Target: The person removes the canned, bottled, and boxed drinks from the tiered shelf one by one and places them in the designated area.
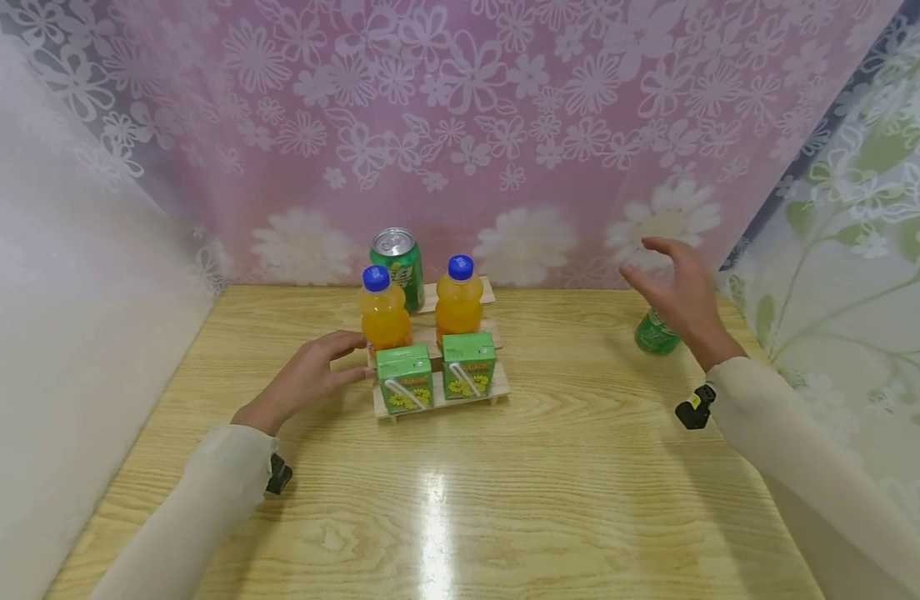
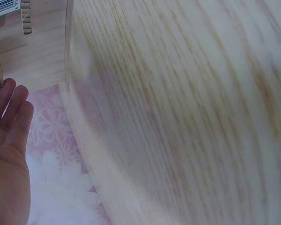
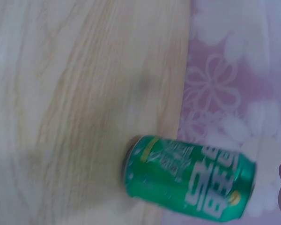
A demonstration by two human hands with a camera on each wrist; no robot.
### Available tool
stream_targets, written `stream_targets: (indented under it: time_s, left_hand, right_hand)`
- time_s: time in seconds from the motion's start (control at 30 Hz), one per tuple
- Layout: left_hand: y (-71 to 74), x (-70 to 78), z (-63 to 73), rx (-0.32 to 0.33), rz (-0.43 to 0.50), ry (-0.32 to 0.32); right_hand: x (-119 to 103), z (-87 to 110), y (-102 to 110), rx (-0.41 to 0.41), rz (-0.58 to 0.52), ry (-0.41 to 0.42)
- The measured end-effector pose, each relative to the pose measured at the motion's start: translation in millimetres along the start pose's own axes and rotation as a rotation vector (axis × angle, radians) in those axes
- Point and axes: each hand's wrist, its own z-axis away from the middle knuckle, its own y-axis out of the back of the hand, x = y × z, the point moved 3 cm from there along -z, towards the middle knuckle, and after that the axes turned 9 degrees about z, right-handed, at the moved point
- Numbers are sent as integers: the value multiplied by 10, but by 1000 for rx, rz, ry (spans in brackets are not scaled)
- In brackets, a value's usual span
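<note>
Head view evenly bright, with a glare streak and soft shadows on the wooden table (image 1: 565,500). Wrist views hazier; the green can (image 3: 187,178) appears slightly blurred.

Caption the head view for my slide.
Left hand beside a wooden rack of drinks; right hand near a green can.

Left grip (image 1: 306,379): wooden stand (image 1: 502,386) blocks its right side, juice boxes (image 1: 469,375) on the near step, orange bottles (image 1: 460,310) behind, soda can (image 1: 412,265) at back. Its left and near sides: bare worktop (image 1: 565,467), passable. Wide open lane between stand and right grip (image 1: 683,296). Obstacle close by right grip, apart from it: loose can (image 3: 189,180). Curtain (image 1: 505,183) bounds the far side of both.
</note>
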Motion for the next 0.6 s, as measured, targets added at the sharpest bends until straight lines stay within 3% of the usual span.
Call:
stream_targets:
  time_s: [0.6]
  left_hand:
    - [5,2,2,-5,-13,4]
  right_hand:
    - [-555,-191,-186,-48,-11,92]
